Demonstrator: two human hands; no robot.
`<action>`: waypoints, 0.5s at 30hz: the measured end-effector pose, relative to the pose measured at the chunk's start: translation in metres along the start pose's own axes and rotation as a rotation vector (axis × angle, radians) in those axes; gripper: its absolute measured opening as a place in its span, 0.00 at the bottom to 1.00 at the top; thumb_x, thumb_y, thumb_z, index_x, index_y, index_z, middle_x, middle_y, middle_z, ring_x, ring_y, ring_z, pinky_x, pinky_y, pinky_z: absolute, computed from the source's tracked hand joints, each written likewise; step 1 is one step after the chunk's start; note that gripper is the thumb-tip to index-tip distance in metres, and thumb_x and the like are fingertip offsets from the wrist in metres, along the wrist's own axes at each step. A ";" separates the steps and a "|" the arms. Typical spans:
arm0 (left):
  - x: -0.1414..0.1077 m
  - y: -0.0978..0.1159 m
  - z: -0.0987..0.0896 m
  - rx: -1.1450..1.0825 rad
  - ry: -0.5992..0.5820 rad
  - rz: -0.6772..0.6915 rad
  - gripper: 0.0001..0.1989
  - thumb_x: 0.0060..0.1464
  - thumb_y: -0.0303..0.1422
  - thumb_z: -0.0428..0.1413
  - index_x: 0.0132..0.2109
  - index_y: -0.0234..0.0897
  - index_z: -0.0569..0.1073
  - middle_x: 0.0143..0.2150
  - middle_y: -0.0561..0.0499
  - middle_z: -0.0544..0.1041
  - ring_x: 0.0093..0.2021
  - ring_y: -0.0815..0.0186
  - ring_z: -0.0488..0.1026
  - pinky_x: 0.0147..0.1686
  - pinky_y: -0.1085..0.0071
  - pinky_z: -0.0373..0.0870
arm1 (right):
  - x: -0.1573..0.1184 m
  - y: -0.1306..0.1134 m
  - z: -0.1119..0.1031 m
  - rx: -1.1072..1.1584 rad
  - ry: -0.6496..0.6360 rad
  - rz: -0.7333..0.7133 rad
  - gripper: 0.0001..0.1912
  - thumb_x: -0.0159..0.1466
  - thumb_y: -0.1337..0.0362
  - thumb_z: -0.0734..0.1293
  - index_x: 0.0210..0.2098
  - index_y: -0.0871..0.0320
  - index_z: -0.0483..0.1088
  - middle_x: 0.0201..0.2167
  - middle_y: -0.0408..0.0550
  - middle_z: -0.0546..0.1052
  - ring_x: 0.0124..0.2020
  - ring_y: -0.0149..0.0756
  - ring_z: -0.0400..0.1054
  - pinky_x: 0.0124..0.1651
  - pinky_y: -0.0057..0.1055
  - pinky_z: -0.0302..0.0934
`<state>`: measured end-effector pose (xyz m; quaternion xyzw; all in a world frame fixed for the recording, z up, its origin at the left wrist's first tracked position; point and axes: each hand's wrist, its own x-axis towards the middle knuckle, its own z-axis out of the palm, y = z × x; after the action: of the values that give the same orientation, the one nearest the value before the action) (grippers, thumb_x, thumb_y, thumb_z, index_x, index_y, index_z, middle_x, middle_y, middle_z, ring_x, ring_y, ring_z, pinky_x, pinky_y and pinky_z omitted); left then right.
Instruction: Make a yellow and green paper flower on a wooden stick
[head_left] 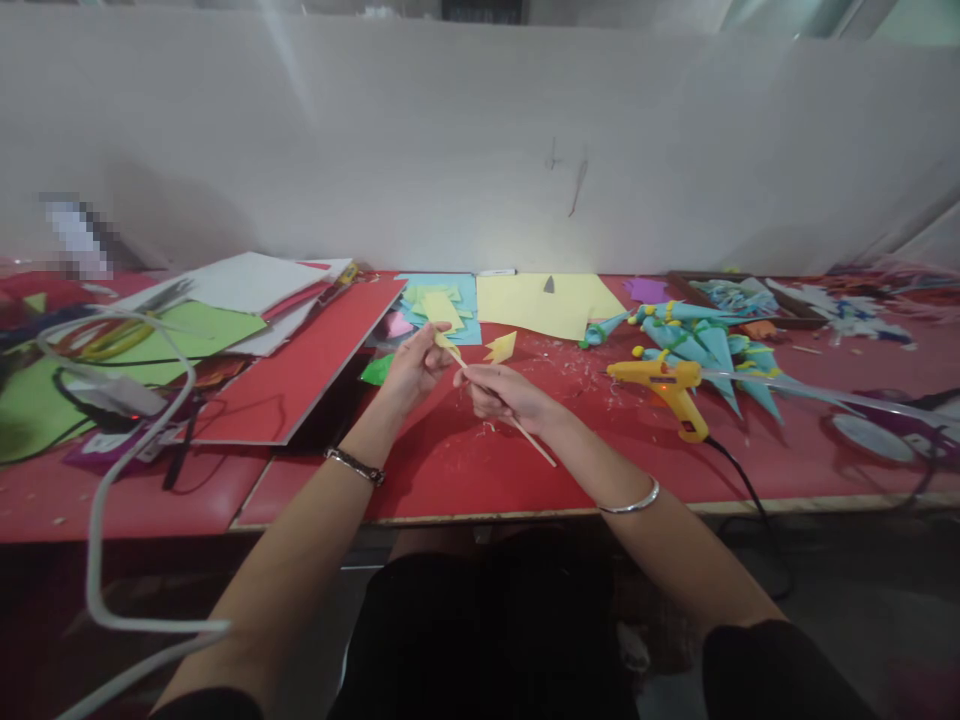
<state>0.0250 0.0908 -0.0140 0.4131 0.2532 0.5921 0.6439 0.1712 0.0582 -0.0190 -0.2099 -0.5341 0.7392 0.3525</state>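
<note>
My right hand (508,392) is closed around a thin wooden stick (537,448), whose lower end slants down toward the table's front edge. At the stick's upper end, my left hand (417,366) pinches a small yellow piece (445,343) of paper or foam sheet. Whether that piece is fixed to the stick cannot be made out. Just beyond my right hand lies a zigzag-edged yellow cutout (502,347). A yellow glue gun (672,386) with a clear glue stick in its back rests to the right, its small light glowing.
Blue cone shapes (697,345) with green and yellow trim are heaped behind the glue gun. At the back lie a yellow sheet (532,302) and stacked small cut pieces (439,308). A raised red board (300,375) and a white cable (95,530) occupy the left.
</note>
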 end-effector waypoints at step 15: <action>0.006 -0.010 -0.008 0.625 0.182 0.065 0.10 0.48 0.37 0.52 0.26 0.35 0.66 0.13 0.61 0.56 0.14 0.77 0.51 0.15 0.78 0.46 | 0.002 -0.012 -0.014 -0.095 0.435 -0.103 0.06 0.57 0.65 0.57 0.29 0.60 0.63 0.11 0.31 0.53 0.12 0.20 0.41 0.17 0.21 0.36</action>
<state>0.0255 0.0986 -0.0259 0.5439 0.4659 0.5405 0.4416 0.1825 0.0709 -0.0121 -0.3534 -0.4898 0.6314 0.4864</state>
